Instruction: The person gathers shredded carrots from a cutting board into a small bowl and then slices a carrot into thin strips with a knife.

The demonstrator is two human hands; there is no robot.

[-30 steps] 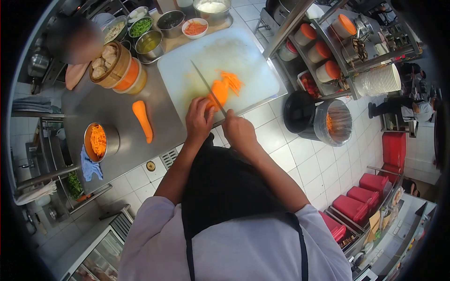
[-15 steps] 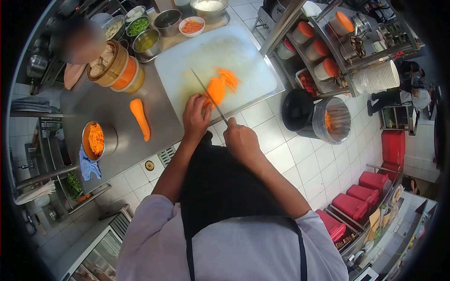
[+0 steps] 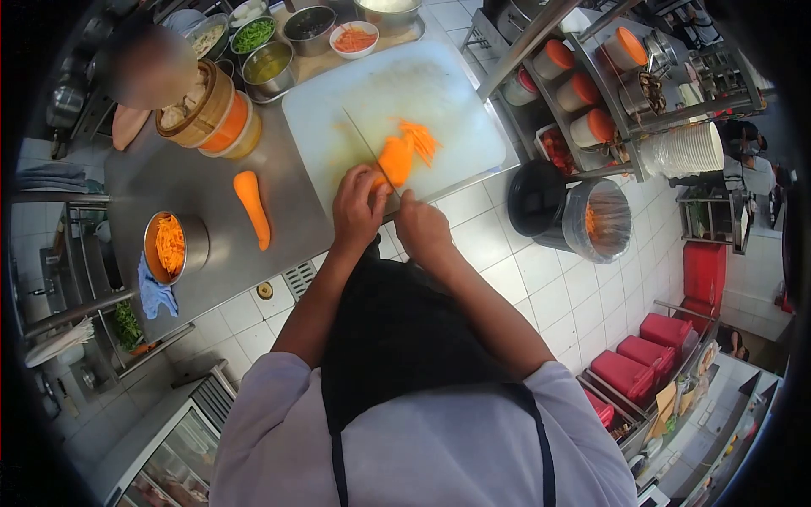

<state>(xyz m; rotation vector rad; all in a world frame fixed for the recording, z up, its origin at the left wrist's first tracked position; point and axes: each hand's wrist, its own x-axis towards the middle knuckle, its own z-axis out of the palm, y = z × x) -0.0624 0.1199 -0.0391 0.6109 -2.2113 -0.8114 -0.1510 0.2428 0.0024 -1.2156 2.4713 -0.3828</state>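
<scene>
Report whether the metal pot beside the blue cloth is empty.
Not empty: orange strips show inside the metal pot. How deep they go, I cannot tell.

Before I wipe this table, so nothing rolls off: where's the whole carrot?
In the head view, the whole carrot lies on the steel table to the person's left, between the pot of carrot strips and the cutting board.

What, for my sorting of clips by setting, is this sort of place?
Most likely a restaurant kitchen: a steel worktable, a round steamer and a tall stack of containers point that way.
</scene>
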